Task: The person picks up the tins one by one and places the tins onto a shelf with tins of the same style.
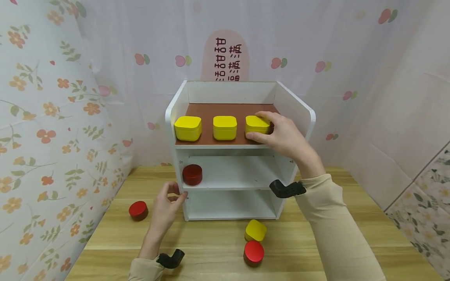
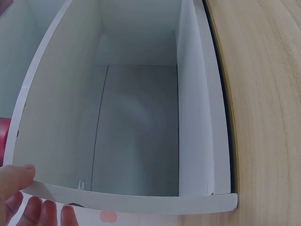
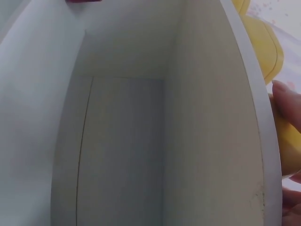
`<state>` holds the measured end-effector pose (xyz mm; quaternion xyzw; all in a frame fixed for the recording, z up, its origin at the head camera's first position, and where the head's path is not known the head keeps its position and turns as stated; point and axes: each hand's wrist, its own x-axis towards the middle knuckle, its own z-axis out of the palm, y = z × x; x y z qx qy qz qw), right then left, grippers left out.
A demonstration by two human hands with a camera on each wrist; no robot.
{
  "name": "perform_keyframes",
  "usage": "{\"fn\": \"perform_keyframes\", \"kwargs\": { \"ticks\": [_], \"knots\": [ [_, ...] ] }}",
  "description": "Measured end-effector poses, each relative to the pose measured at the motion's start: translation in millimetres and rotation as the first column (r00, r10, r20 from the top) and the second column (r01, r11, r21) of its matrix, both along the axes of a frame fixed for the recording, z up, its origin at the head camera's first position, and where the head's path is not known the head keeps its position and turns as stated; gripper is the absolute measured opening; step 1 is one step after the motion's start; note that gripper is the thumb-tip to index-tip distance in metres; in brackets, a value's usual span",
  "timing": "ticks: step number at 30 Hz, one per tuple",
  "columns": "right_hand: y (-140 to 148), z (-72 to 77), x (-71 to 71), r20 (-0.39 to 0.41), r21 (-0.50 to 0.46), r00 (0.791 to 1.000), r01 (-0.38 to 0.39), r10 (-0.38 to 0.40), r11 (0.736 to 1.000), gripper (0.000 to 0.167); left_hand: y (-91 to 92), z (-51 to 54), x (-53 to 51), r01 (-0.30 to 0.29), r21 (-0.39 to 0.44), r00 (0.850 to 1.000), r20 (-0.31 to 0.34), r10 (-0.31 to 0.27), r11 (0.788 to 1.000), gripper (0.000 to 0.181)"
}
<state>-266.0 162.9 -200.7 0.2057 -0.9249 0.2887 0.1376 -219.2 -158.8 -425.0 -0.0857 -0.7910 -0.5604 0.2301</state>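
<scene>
On the brown top board of a white shelf unit (image 1: pixel 232 147), three yellow square boxes with rounded corners stand in a row. My right hand (image 1: pixel 286 134) grips the rightmost yellow box (image 1: pixel 256 124), thumb at its front and fingers over its far side. In the right wrist view, part of that box shows beside the thumb. To its left are the middle yellow box (image 1: pixel 225 128) and the left yellow box (image 1: pixel 188 128). My left hand (image 1: pixel 165 207) holds the unit's left side panel, thumb on its front edge, fingers outside. A red round tin (image 1: pixel 192 174) sits on the middle shelf's left end.
Another red round tin (image 1: pixel 138 210) stands on the wooden table (image 1: pixel 211 257), left of my left hand. In front of the unit are a yellow box (image 1: pixel 255 230) and, nearer, a red tin (image 1: pixel 253 253). Patterned curtains (image 1: pixel 123 78) hang behind and beside the unit.
</scene>
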Motion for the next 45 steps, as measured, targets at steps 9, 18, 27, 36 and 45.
{"fn": "perform_keyframes", "kwargs": {
  "ticks": [9,18,27,36,45],
  "knots": [
    [0,0.9,4.3,0.009,-0.013,1.000,-0.025,0.025,1.000,0.103,0.2,-0.1,-0.5,0.005,0.006,1.000,-0.014,-0.005,1.000,0.029],
    [1,1.4,24.1,-0.141,-0.004,0.988,-0.056,0.055,0.998,0.091,0.2,-0.9,0.3,-0.001,0.001,1.000,-0.026,0.001,1.000,0.029],
    [3,-1.1,60.7,-0.236,-0.135,0.970,-0.087,0.053,0.987,0.061,0.0,-2.1,-0.6,-0.006,-0.011,0.999,-0.039,0.006,1.000,0.030],
    [1,-28.8,94.7,-0.381,-0.299,0.924,-0.140,0.017,0.944,0.049,1.3,-3.2,-1.4,-0.004,-0.001,1.000,-0.031,0.004,1.000,0.029],
    [-3,-82.5,109.5,-0.387,-0.424,0.922,-0.150,-0.029,0.893,0.044,0.9,-3.9,-2.4,-0.010,0.001,0.999,-0.037,0.010,1.000,0.029]
  ]
}}
